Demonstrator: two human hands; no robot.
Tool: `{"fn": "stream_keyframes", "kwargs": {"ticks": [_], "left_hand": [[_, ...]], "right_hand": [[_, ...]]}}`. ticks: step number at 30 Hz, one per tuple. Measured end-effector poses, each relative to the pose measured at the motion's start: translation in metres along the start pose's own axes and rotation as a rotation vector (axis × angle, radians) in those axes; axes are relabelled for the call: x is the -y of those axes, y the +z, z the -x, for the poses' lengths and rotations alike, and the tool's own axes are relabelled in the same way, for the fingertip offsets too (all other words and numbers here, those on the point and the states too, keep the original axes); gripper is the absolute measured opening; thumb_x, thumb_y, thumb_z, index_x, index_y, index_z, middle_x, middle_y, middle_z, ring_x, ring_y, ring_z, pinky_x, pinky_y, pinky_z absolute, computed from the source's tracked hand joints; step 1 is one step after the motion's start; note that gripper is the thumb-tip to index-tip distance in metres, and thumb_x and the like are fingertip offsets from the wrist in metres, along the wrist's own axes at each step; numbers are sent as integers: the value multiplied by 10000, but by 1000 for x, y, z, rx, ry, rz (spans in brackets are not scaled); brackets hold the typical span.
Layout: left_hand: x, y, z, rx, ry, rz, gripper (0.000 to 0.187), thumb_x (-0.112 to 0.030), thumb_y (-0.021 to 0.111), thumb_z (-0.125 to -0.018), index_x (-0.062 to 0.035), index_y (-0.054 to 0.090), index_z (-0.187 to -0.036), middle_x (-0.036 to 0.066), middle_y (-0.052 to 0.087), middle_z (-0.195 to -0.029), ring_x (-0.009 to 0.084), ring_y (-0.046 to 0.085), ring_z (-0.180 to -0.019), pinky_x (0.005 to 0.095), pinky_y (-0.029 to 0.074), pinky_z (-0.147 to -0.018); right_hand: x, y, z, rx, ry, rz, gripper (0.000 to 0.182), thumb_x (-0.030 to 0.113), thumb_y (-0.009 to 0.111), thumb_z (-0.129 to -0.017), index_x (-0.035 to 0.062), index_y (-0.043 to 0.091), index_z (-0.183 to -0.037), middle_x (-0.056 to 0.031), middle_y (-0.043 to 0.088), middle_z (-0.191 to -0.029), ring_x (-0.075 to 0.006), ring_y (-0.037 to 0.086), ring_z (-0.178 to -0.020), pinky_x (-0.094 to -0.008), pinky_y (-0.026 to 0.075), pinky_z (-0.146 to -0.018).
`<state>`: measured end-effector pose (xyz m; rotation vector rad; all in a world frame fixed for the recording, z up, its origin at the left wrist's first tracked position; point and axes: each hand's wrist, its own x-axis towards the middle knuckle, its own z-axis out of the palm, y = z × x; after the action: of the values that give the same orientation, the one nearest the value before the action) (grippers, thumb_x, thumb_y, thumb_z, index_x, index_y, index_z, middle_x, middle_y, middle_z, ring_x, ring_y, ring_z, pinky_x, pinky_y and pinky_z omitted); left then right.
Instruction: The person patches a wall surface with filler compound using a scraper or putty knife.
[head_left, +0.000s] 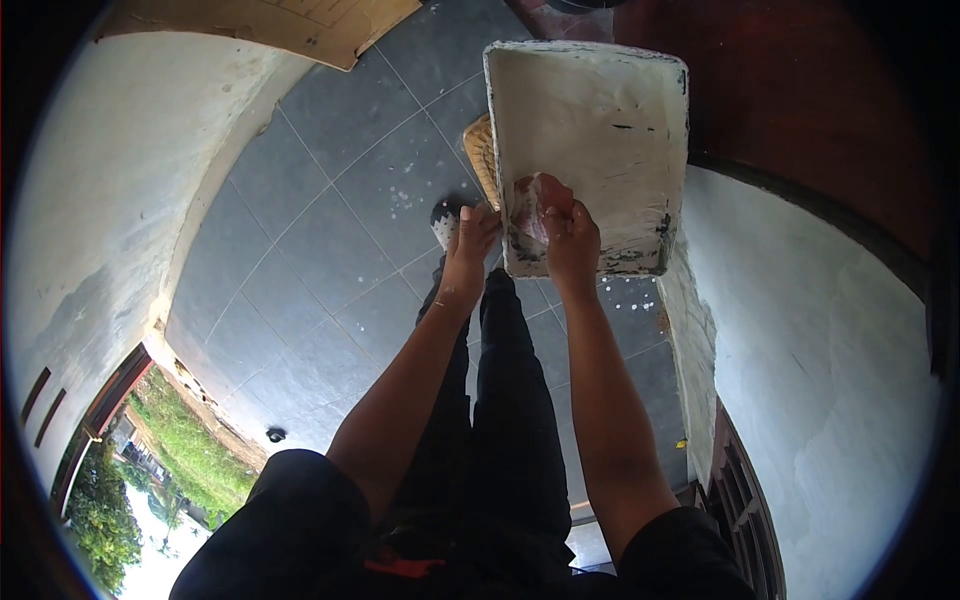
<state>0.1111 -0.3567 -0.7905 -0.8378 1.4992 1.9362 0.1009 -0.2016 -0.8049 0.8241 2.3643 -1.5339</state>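
A white paint tray [590,110], its rim marked with dark smudges, is in front of me at the upper right. White paint or filler coats its inside. My right hand [574,250] grips a flat red scraper [545,195] smeared with white, over the tray's near left part. At the tray's left rim is my left hand [468,250], its fingers closed on that edge; the fingertips are partly hidden. White specks dot my left wrist.
Grey floor tiles [330,250] carry white splashes. Pale walls stand at left and right [800,290]. Cardboard [300,25] lies at the top left, and a woven tan item [480,150] shows beside the tray. A small dark object [276,435] rests on the floor.
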Motion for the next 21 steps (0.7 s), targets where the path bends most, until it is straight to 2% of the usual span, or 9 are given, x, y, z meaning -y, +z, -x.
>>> {"fn": "stream_keyframes", "kwargs": {"ticks": [2, 9, 11, 12, 14, 17, 21], "left_hand": [[0, -1, -2, 4, -9, 11, 936, -713, 213, -1004, 59, 294, -1527, 260, 417, -1519, 335, 400, -1433, 431, 266, -1220], [4, -5, -7, 27, -43, 55, 958, -720, 208, -999, 77, 271, -1527, 271, 389, -1533, 339, 391, -1438, 425, 262, -1226], [4, -6, -8, 35, -48, 82, 973, -723, 207, -997, 93, 259, -1524, 275, 372, -1542, 341, 377, -1446, 424, 260, -1230], [3, -6, -7, 33, -48, 82, 973, -723, 207, -997, 93, 259, -1524, 275, 372, -1542, 341, 377, -1446, 424, 260, -1230], [2, -6, -7, 49, -67, 85, 985, -727, 209, -994, 100, 241, -1526, 279, 359, -1547, 341, 361, -1455, 424, 257, -1232], [2, -6, -7, 54, -62, 92, 985, -726, 212, -994, 99, 229, -1531, 280, 350, -1552, 339, 351, -1462, 425, 257, -1232], [3, -5, -9, 37, -53, 123, 991, -739, 293, -982, 97, 286, -1516, 281, 401, -1520, 351, 395, -1432, 427, 267, -1217]], "right_hand": [[1, -1, 0, 0, 11, -7, 187, 153, 629, -947, -8, 649, -1041, -178, 711, -901, -305, 701, -828, -381, 517, -752], [5, -6, 6, 4, 11, -110, 190, 140, 631, -950, -10, 658, -1063, -160, 709, -887, -240, 692, -801, -350, 514, -733], [11, -8, 13, -57, -75, -28, 178, 155, 650, -957, -11, 647, -1019, -115, 695, -842, -167, 654, -761, -331, 511, -716], [11, -8, 15, -55, -74, -28, 178, 155, 650, -957, -11, 647, -1019, -115, 695, -842, -167, 654, -761, -331, 511, -716], [12, -6, 20, -7, -220, 109, 177, 158, 655, -960, -2, 643, -1035, -132, 697, -862, -210, 681, -781, -337, 522, -727], [20, -6, 22, -128, -201, 4, 183, 159, 648, -963, 3, 635, -1057, -150, 696, -888, -240, 696, -803, -342, 528, -738], [10, -1, 21, -26, -256, 151, 176, 147, 639, -962, 1, 625, -1060, -154, 695, -905, -232, 691, -793, -349, 526, -721]]}}
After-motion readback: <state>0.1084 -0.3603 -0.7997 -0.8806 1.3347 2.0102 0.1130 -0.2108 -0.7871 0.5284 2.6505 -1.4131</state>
